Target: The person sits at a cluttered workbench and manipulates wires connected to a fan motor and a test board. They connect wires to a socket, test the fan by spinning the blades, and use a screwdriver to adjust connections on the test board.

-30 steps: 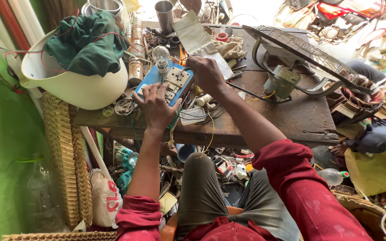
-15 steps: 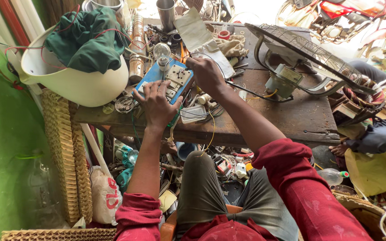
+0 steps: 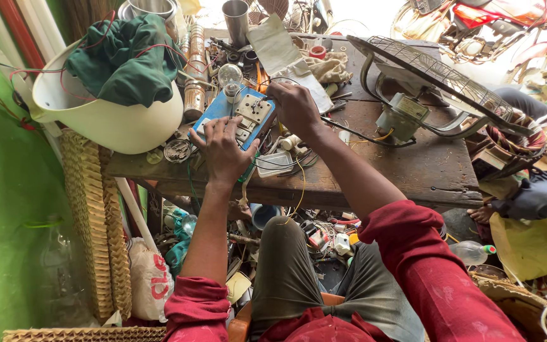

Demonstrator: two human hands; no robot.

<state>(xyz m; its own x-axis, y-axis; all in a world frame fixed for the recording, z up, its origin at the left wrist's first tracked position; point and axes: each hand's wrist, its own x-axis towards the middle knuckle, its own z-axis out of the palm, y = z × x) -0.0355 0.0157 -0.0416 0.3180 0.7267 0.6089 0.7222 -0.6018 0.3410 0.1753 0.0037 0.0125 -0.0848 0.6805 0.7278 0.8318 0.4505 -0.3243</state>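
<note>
Both hands (image 3: 223, 149) (image 3: 295, 107) on blue switchboard (image 3: 232, 117); bulb (image 3: 230, 76) probably attached

A cluttered electrical repair workshop.
Loose wires, a bare wire-cage metal fan guard (image 3: 435, 76) and scrap parts crowd the worn wooden desk (image 3: 425, 168).

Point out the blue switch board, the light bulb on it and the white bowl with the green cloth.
blue switch board (image 3: 218, 113): head view, on its bare blue face near the upper left.
light bulb (image 3: 230, 75): head view, on the glass globe.
white bowl (image 3: 106, 120): head view, on its outer wall below the cloth.
</note>
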